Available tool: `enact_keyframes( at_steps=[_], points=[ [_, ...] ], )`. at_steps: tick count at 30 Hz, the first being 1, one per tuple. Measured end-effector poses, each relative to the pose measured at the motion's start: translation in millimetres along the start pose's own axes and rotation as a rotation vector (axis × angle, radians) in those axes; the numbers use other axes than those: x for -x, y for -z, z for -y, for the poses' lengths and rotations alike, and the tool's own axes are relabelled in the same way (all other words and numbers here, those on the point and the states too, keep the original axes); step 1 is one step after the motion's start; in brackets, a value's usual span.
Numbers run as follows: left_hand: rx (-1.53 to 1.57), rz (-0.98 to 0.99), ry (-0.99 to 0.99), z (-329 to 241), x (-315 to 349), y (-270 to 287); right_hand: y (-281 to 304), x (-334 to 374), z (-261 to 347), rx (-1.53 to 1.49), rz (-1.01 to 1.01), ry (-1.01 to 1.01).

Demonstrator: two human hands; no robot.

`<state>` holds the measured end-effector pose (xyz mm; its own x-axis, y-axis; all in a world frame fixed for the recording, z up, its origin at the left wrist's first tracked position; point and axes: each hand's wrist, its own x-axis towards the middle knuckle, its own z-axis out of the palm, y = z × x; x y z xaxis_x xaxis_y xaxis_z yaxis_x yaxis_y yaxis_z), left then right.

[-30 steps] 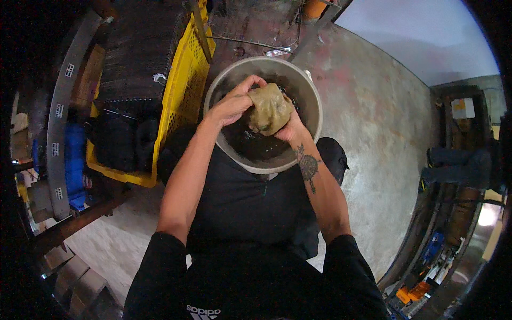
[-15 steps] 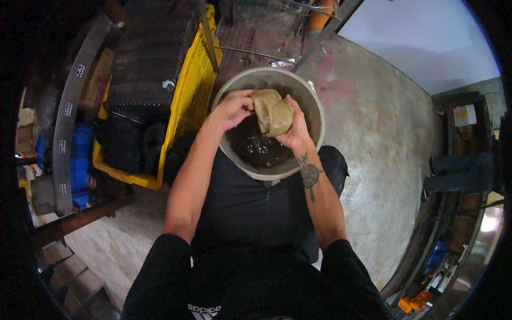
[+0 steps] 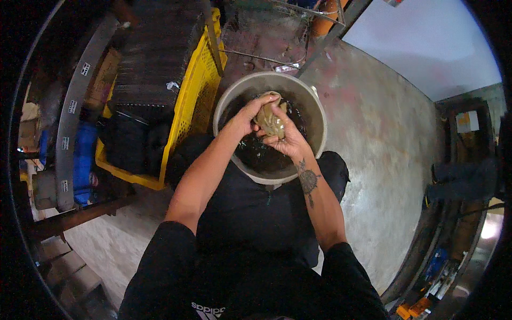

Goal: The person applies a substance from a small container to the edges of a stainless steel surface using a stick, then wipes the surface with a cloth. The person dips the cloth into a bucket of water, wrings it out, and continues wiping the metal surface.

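Observation:
A wet, tan-brown cloth (image 3: 272, 121) is bunched up between my two hands, over a round grey bucket (image 3: 321, 120) with dark liquid in it. My left hand (image 3: 248, 115) grips the cloth from its left side, the thumb reaching over its top. Around the lower right of the bundle curls my right hand (image 3: 288, 137), its thumb pressing on the front. Bright glints show on the dark liquid (image 3: 258, 157) below. The fingertips behind the cloth are partly hidden.
The bucket stands between my knees. To its left is a yellow plastic crate (image 3: 186, 114) with black things in it. A metal rack frame (image 3: 66, 133) rises at the far left. A large white panel (image 3: 426, 48) is at the back right, and dark shelving (image 3: 464, 176) runs along the right.
Both hands have come closer together and slightly lower. The cloth, a wide loose bundle before, is now squeezed into a smaller clump. The whole view has shifted a little.

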<state>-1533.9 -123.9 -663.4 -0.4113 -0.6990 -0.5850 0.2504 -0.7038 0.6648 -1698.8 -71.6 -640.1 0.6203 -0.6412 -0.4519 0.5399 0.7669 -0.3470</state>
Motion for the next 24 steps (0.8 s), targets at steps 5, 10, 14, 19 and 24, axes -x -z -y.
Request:
enact_keyframes(
  at_steps=[5, 10, 14, 19, 24],
  points=[
    [0.020, 0.081, 0.030, 15, -17, 25, -6, -5, -9, 0.392, -0.125, -0.102],
    [-0.228, -0.034, 0.023, 26, -23, 22, 8, -7, -14, 0.738, -0.226, -0.110],
    [-0.480, -0.163, 0.008, 41, -25, 13, 36, -16, -26, 1.047, -0.343, -0.080],
    [-0.624, -0.219, -0.006, 57, -26, 10, 38, -29, -44, 1.791, -0.585, 0.004],
    [-0.630, -0.241, 0.015, 61, -32, 15, 34, -28, -63, 2.136, -0.802, 0.231]
  ],
)
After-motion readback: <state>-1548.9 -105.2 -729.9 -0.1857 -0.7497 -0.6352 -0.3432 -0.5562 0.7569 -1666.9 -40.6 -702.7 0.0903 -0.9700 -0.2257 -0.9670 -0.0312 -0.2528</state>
